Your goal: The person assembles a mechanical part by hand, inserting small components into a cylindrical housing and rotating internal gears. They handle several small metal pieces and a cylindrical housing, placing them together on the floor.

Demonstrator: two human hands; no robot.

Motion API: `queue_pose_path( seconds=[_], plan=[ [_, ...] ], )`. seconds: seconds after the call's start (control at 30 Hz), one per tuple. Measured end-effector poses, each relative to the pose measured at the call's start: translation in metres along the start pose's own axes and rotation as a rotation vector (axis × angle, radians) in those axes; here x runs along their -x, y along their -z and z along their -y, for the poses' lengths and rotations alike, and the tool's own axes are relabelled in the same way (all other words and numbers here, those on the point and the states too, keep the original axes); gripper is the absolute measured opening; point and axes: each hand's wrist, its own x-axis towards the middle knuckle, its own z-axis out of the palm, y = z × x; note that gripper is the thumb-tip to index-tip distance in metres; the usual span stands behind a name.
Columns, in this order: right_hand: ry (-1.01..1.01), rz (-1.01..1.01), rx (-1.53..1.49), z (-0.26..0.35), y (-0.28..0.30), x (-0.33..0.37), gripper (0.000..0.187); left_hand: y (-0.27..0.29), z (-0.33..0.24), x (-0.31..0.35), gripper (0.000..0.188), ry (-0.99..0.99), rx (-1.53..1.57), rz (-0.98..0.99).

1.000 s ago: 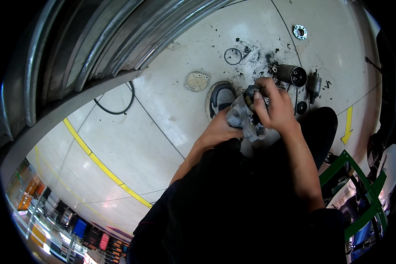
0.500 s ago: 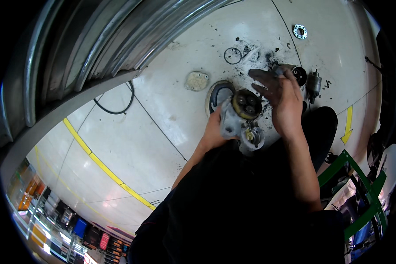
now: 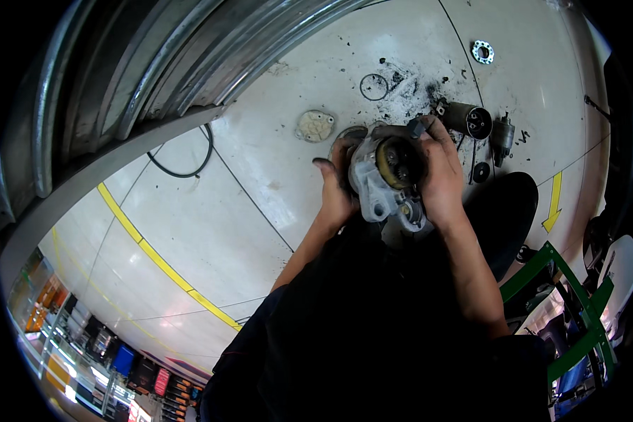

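Observation:
Both hands are around a grey cast-metal gear housing [image 3: 374, 186] low over the floor, its round opening facing up toward me. Dark round gears [image 3: 399, 163] sit inside the yellowish-rimmed opening. My left hand [image 3: 340, 184] grips the housing's left side, thumb sticking out, fingertips blackened. Closed round the right side is my right hand [image 3: 441, 169], its fingers over the far rim. A small dark block [image 3: 416, 128] shows at the right fingertips; whether they pinch it I cannot tell. Right of the hands lie an open metal motor cylinder [image 3: 464, 119] and a smaller cylindrical part [image 3: 503, 141].
Black grime and crumbs surround a thin ring [image 3: 374, 87]. A round cover plate [image 3: 316, 126], a toothed metal ring [image 3: 482, 52], a black disc [image 3: 480, 172] and a black hose [image 3: 190, 174] lie on the floor. Ribbed metal [image 3: 155, 63] rises upper left; a green frame [image 3: 580, 302] stands lower right.
My right hand, spread apart from the housing before, has come left and closed on its right side. My left hand has shifted up along the housing, which has turned slightly.

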Motion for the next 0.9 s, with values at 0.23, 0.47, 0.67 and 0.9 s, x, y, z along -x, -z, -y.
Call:
queue_pose_path(
  seconds=[0.23,0.47,0.67,0.9],
  plan=[
    [0.106,0.093,0.199,0.007,0.000,0.004,0.022,-0.013,-0.013,0.001,0.085,0.089,0.267,0.080],
    [-0.034,0.021,-0.281,0.008,0.003,-0.004,0.029,0.007,-0.002,-0.002,0.076,0.379,0.111,0.111],
    [0.203,0.038,1.141,-0.073,0.109,-0.037,0.023,0.018,-0.005,0.002,0.075,0.425,0.252,-0.049],
    [-0.006,0.316,0.945,0.003,0.042,-0.007,0.056,0.070,0.013,-0.006,0.068,-0.070,-0.474,0.217]
  ],
)
